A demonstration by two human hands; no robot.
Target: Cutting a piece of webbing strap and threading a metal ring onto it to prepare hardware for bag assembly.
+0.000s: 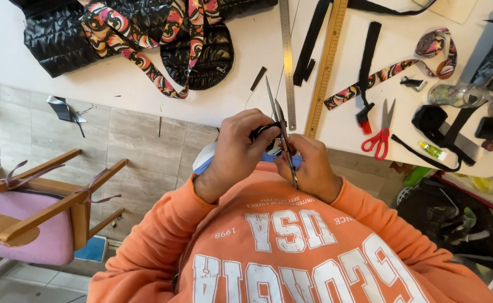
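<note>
my left hand [239, 150] and right hand [309, 168] meet just off the near edge of the white table [117, 84], above my orange sweatshirt [291, 247]. the right hand is closed around the handles of long steel scissors [280, 129]; their long axis runs from my chest up and away, the blades nearly shut, tips pointing out over the table edge. the left hand is curled tight on a small black piece [260, 132], pinched right against the blades on their left side, so it lies a touch toward my left from the cutting edge. what the piece is, i cannot tell; my fingers hide most of it. the left hand is the nearer one to it, the right one sits lower along the handles.

on the table: a glossy black quilted bag [201, 53] with a swirl-patterned strap [145, 62], a thin steel ruler [287, 62] beside a yellow wooden ruler [326, 62], flat black webbing [368, 53], red scissors [380, 134], and a loose patterned band [381, 76]. a wooden chair [39, 213] with a pink cushion stands on the tiled floor to my left.
</note>
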